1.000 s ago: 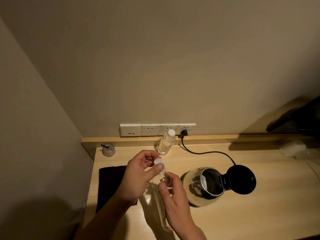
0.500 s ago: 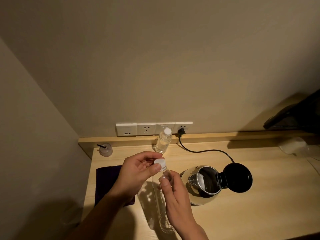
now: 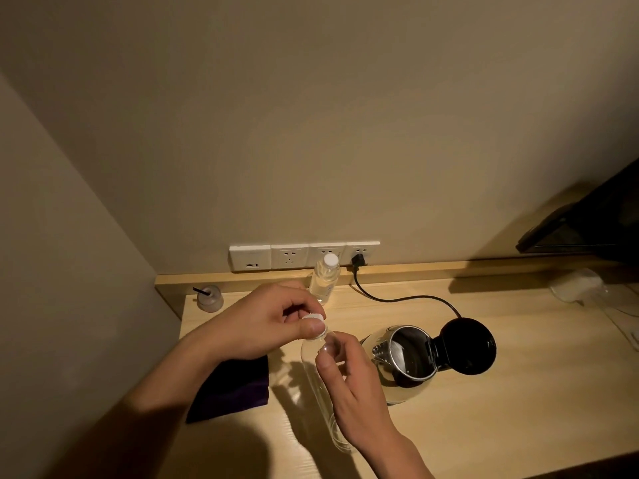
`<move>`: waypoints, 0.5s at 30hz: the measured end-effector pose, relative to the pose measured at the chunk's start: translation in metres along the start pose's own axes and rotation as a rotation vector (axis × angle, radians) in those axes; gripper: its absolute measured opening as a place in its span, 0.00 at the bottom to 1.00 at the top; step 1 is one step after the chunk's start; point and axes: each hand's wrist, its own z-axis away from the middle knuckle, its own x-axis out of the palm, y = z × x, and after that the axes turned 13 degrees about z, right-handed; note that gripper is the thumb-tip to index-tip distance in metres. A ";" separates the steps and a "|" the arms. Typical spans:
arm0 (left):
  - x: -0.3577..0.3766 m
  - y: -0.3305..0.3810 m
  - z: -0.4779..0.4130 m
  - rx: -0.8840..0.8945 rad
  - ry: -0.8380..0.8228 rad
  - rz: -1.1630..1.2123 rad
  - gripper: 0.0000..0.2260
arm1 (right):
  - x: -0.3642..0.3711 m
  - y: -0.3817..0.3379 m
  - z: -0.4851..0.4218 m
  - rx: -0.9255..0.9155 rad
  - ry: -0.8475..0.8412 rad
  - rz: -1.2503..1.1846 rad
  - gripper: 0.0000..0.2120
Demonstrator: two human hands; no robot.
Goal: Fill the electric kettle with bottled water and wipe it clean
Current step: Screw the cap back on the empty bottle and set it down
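Dim desk (image 3: 518, 392) — our left hand (image 3: 262, 326) pinches the cap (image 3: 314, 318), right hand (image 3: 356, 392) grips the bottle (image 3: 309, 354); a squeeze could spill water.

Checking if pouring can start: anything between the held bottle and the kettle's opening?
Only the white cap, pinched by the left hand, sits on the bottle mouth. The kettle has its lid open; nothing visible lies between them.

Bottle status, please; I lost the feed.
Right hand grips bottle; left hand pinches its cap. Kettle beside it, lid open. Nothing between them.
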 end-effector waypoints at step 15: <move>0.031 0.005 0.006 0.024 0.159 -0.070 0.07 | 0.008 0.005 0.008 0.064 0.041 -0.099 0.32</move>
